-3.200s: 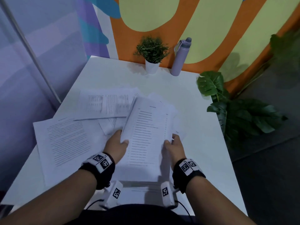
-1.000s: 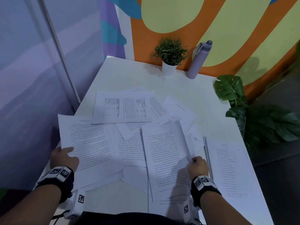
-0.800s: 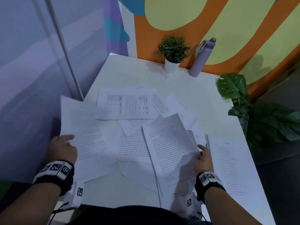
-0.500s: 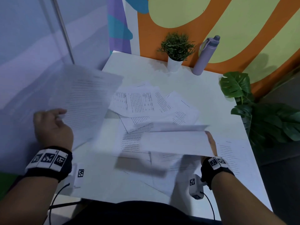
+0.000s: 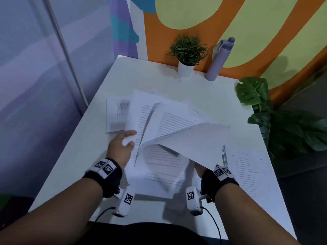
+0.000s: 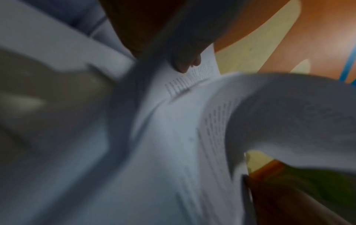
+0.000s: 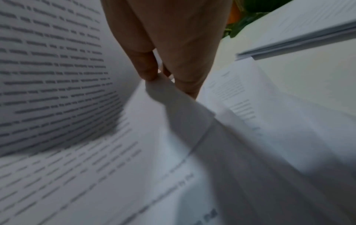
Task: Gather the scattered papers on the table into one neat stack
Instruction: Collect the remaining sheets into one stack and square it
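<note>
Printed white papers lie scattered on the white table [image 5: 74,167]. My left hand [image 5: 131,138] pinches the left edge of a lifted sheet [image 5: 136,110] over the middle pile; its fingers [image 6: 185,62] lie on the print. My right hand [image 5: 199,169] is mostly hidden under a curled sheet [image 5: 192,140], and its fingertips [image 7: 150,76] pinch that sheet's corner. Loose pages [image 5: 164,165] lie flat beneath both sheets. A squared stack [image 5: 247,174] rests at the right, its edge [image 7: 292,41] beside my right hand. One page [image 5: 115,114] lies far left.
A small potted plant [image 5: 187,53] and a purple bottle [image 5: 219,62] stand at the table's far edge by the orange wall. A large leafy plant [image 5: 286,128] stands right of the table. A pale wall panel [image 5: 44,85] runs along the left.
My left hand has carried its sheet from off the table's left side in over the middle pile. My right hand's sheet now curls upward over the pile, near the left sheet.
</note>
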Demonstrator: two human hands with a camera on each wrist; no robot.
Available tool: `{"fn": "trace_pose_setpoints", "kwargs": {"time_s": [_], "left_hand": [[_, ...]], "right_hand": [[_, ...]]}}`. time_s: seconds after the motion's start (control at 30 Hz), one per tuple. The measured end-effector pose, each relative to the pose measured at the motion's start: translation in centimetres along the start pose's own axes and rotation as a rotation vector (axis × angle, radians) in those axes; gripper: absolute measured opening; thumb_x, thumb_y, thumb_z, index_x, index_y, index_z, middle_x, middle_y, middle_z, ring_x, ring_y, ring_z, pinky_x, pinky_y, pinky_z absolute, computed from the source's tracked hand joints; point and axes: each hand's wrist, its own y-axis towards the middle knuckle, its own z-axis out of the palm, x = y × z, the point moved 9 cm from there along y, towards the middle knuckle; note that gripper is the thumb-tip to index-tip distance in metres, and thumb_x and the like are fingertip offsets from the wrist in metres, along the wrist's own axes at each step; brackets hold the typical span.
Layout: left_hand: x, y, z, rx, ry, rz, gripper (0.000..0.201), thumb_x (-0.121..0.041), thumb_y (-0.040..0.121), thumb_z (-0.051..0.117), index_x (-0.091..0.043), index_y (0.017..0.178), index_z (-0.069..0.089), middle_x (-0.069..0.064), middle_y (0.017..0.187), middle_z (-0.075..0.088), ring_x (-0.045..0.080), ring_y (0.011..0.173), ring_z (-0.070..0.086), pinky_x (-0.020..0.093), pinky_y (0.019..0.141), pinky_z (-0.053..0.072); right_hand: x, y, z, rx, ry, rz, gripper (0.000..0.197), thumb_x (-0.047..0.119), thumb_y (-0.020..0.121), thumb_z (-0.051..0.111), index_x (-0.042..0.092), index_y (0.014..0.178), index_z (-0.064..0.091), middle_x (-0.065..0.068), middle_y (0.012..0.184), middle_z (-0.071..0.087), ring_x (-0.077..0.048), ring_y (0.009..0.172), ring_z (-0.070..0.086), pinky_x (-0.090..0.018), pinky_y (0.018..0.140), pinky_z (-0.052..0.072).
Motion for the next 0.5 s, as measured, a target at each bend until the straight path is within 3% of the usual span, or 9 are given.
{"fn": "trace_pose_setpoints", "kwargs": {"time_s": [0.03,0.07,0.13,0.17,0.23,0.3,0.4,0.5], "left_hand": [[0.7,-0.3,1.0,0.044,-0.003,-0.038,0.036,0.000,0.087,0.053,-0.033,0.101,0.060,-0.005,0.119,0.059,0.012,0.109,0.053,0.018,0.092,0.037],[1.5,-0.4,2.1,0.088,-0.007,-0.071,0.038,-0.002,0.089,0.051,-0.035,0.106,0.057,-0.005,0.125,0.056,0.011,0.113,0.051,0.021,0.094,0.036],[2.9,-0.5,4.2,0.195,-0.030,-0.129,0.048,-0.006,0.092,0.046,-0.036,0.129,0.041,-0.003,0.141,0.045,0.009,0.121,0.043,0.024,0.099,0.032],[3.7,-0.6,5.1,0.254,-0.024,-0.157,0.056,-0.009,0.094,0.043,-0.036,0.140,0.027,-0.002,0.146,0.039,0.010,0.124,0.040,0.025,0.102,0.030],[5.2,-0.7,6.7,0.387,0.069,-0.200,0.066,-0.013,0.097,0.038,-0.034,0.148,0.003,0.002,0.150,0.034,0.016,0.131,0.039,0.025,0.102,0.028],[6.7,-0.8,7.9,0.520,0.367,-0.157,0.063,-0.014,0.098,0.034,-0.027,0.150,0.000,0.003,0.156,0.023,0.021,0.141,0.029,0.026,0.106,0.026],[9.2,-0.8,8.0,0.628,1.012,-0.029,0.058,-0.021,0.098,0.031,-0.028,0.150,0.008,-0.001,0.161,-0.005,0.024,0.148,0.004,0.042,0.117,0.019],[10.3,-1.2,7.5,0.701,1.155,0.000,0.059,-0.025,0.096,0.037,-0.030,0.149,0.012,-0.001,0.161,-0.007,0.025,0.148,0.002,0.044,0.117,0.016]], "right_hand": [[-0.3,-0.2,0.2,0.009,0.002,0.016,0.029,0.023,0.070,0.076,0.013,0.091,0.059,0.008,0.074,0.068,-0.017,0.069,0.063,-0.024,0.055,0.050],[-0.8,-0.3,0.0,0.010,-0.018,0.053,0.030,0.021,0.071,0.075,0.017,0.095,0.057,0.002,0.078,0.067,-0.019,0.063,0.060,-0.023,0.050,0.048],[-1.6,-0.3,-1.2,-0.015,-0.116,0.087,0.044,0.013,0.079,0.066,0.029,0.114,0.045,-0.009,0.095,0.060,-0.025,0.071,0.056,-0.027,0.051,0.047],[-1.4,-0.4,-1.7,-0.019,-0.163,0.082,0.047,0.006,0.082,0.061,0.031,0.117,0.043,-0.011,0.097,0.061,-0.028,0.079,0.058,-0.034,0.058,0.051],[-1.9,0.0,-2.5,-0.005,-0.211,0.087,0.043,-0.008,0.078,0.054,0.021,0.109,0.056,-0.015,0.101,0.069,-0.035,0.093,0.064,-0.048,0.080,0.056],[-2.0,0.1,-3.2,-0.040,-0.329,0.069,0.038,-0.006,0.068,0.052,0.010,0.100,0.064,-0.020,0.102,0.070,-0.040,0.098,0.065,-0.055,0.088,0.053],[-1.2,0.3,-4.6,-0.165,-0.469,0.007,0.028,-0.002,0.069,0.051,-0.002,0.097,0.059,-0.024,0.099,0.065,-0.040,0.094,0.063,-0.049,0.087,0.054],[-0.1,0.2,-6.0,-0.266,-0.470,-0.043,0.023,-0.010,0.075,0.046,-0.004,0.094,0.057,-0.022,0.090,0.062,-0.035,0.083,0.059,-0.036,0.076,0.050]]}}
